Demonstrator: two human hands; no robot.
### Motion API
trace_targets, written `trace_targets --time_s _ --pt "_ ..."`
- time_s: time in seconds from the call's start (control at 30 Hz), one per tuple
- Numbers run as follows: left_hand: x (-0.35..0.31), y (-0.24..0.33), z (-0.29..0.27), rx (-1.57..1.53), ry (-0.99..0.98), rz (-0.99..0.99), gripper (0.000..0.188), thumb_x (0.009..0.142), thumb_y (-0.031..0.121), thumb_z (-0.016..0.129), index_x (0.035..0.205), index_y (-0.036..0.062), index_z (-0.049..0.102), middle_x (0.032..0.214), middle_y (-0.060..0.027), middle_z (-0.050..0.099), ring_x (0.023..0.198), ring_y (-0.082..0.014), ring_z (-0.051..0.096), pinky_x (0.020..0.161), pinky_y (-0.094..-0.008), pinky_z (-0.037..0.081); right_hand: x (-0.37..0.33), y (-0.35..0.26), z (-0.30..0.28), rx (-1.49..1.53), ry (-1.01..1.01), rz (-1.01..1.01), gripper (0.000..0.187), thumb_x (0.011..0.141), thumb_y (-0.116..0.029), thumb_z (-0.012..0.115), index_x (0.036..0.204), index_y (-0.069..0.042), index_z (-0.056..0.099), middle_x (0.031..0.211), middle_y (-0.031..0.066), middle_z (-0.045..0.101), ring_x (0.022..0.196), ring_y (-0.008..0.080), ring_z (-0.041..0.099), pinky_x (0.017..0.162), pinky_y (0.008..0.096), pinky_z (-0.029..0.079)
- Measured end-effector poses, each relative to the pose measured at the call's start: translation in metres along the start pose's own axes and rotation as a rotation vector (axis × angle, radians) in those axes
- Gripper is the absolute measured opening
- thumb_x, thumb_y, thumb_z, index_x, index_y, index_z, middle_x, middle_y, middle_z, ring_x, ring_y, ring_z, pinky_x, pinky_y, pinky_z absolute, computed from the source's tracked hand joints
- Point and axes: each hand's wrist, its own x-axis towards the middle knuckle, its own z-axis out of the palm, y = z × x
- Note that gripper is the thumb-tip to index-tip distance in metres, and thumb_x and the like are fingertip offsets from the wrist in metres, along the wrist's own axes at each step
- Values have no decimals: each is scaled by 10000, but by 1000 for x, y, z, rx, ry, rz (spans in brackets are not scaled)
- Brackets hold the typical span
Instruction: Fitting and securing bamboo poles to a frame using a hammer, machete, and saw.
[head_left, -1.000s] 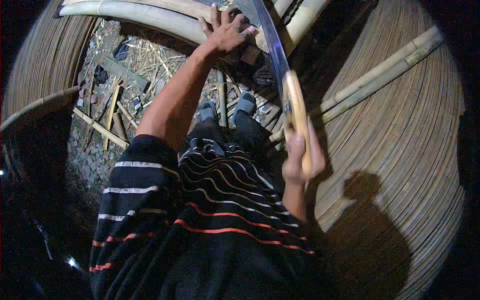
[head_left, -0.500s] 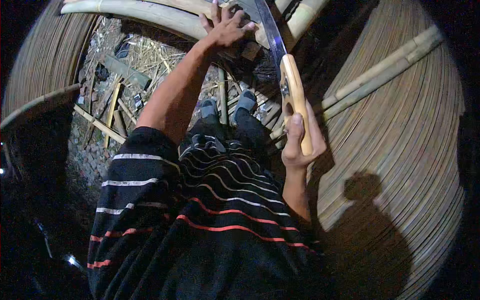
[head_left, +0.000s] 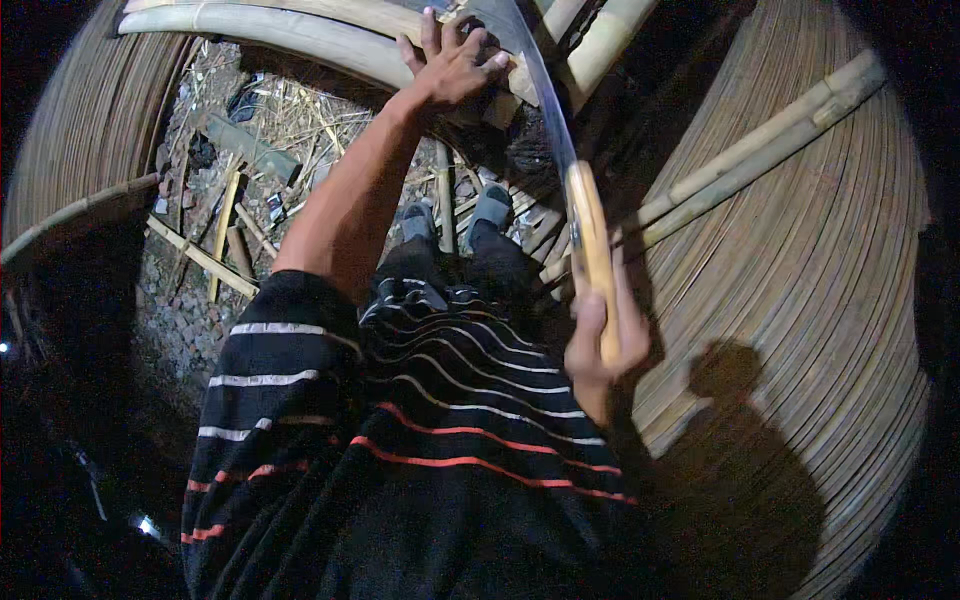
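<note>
My right hand (head_left: 606, 335), slightly smeared by motion, is wrapped round the light wooden handle of a handsaw (head_left: 590, 225). The saw's long metal blade runs up and away to the top edge, passing beside the end of a thick bamboo pole (head_left: 300, 38). Whether the teeth are inside a cut I cannot tell. My left hand (head_left: 455, 68) lies on the bamboo near that end, left of the blade, with its fingers spread. Part of the pole's end is hidden under this hand.
Bundles of thin bamboo strips (head_left: 800, 270) lie at the right, with two bamboo poles (head_left: 770, 145) across them. More strips (head_left: 90, 110) stand at the far left. Rubble, straw and cut bamboo pieces (head_left: 205, 255) litter the ground around my slippered feet (head_left: 490, 212). Another pole (head_left: 608, 45) slants beyond the blade.
My right hand has drawn the saw back toward me, so its handle sits lower in view. The left hand stays in nearly the same place on the bamboo.
</note>
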Motion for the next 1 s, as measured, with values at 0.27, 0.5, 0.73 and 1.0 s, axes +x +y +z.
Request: trace_targets --time_s 0.27,0.5,0.73,1.0 --pt "2 24 2 -122 52 53 742 915 755 516 1447 239 563 1605 -182 331 1559 -439 -1 1199 -692 -43 36 -7 20 -19 65 88 386 1005 -151 580 1257 135 642 891 143 685 731 164 633 657 293 517" --pt "-4 50 -37 -109 -116 -1 713 941 746 492 1478 278 516 1648 -149 258 1568 -424 -67 1144 -753 -109 -54 -10 -41 -15 -87 135 370 989 -92 569 1252 163 622 957 286 726 797 284 744 737 363 592" --pt "-3 17 -9 1 33 -5 738 900 796 495 1425 285 580 1611 -41 364 1576 -399 -15 1142 -756 -71 32 -6 25 13 59 6 358 955 -82 628 1225 152 647 953 253 740 797 314 738 745 357 591" --pt "-3 44 -33 34 97 10 743 884 803 505 1398 277 612 1596 -33 403 1581 -365 6 1153 -745 -56 -46 2 -41 -128 -84 -26 396 1006 -139 552 1286 130 631 814 122 702 654 131 625 602 293 520"
